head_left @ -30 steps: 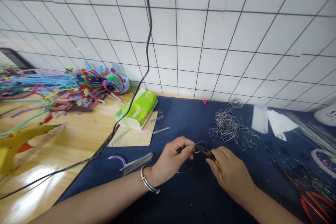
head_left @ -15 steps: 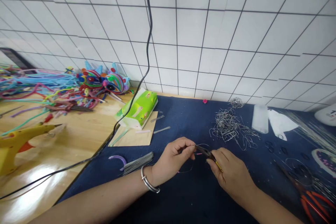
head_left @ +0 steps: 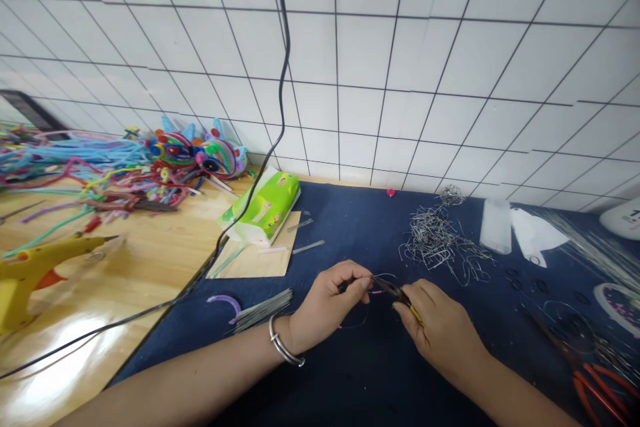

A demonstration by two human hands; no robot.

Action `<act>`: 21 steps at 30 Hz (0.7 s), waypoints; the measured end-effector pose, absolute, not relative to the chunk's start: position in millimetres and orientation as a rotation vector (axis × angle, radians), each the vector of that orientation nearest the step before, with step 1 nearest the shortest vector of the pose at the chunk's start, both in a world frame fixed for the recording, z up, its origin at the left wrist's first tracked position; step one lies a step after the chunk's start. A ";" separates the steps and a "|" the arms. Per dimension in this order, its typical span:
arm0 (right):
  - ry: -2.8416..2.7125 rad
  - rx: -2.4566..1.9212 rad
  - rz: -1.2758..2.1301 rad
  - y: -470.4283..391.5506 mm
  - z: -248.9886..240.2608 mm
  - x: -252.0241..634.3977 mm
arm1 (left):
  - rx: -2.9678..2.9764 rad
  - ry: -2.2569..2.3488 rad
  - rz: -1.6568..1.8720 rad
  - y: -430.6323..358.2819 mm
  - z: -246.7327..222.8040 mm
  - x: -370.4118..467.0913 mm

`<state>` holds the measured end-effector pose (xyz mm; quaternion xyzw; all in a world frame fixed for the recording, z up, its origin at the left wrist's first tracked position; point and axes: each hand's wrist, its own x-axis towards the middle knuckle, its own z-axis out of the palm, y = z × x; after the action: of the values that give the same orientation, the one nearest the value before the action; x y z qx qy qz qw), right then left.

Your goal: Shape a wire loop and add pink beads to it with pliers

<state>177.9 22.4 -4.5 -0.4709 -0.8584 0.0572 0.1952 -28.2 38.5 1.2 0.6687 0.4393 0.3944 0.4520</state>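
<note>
Barely changed from half a second ago, the left hand (head_left: pixel 325 307) pinches thin wire (head_left: pixel 388 274) just below the frame's centre, the right hand (head_left: pixel 440 327) grips pliers (head_left: pixel 394 290) reaching those fingertips, suggesting a steadying pause.

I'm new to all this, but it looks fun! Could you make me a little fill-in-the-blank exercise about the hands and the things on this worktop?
1. The right hand grips the pliers, whose visible handle is coloured ____.
2. The silver bangle is worn on the person's own ____ side.
3. The tangled heap of wire lies on a covering that is dark ____.
4. The soft packet near the wall is mostly ____.

Missing words: yellow; left; blue; green.
</note>
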 end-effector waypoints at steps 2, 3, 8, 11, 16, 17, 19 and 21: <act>-2.405 -1.317 0.152 22.5 -4.5 177.6 | 1.635 1.079 0.987 38.6 0.5 -27.8; -2.403 -1.314 0.148 22.6 -4.8 177.7 | 1.625 1.075 0.992 38.6 0.4 -27.6; -2.391 -1.306 0.067 22.4 -5.9 178.7 | 1.575 1.056 1.019 38.2 1.5 -27.2; -2.386 -1.311 0.033 22.1 -5.8 178.8 | 1.561 1.066 1.040 38.1 2.3 -27.2; -2.383 -1.306 0.052 21.6 -5.3 178.3 | 1.549 1.051 1.048 38.1 2.7 -27.1; -2.381 -1.307 0.057 21.5 -5.2 178.1 | 1.546 1.045 1.048 38.0 2.8 -27.0; -2.377 -1.312 0.069 21.2 -4.9 177.7 | 1.540 1.038 1.047 37.7 3.1 -27.0; -2.381 -1.309 0.081 21.2 -4.9 177.6 | 1.542 1.037 1.046 37.5 3.5 -26.9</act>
<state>177.6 21.2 -4.9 -0.4707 -0.8563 0.0293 0.2103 -26.9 37.5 3.5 0.6331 0.4256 0.4295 0.4833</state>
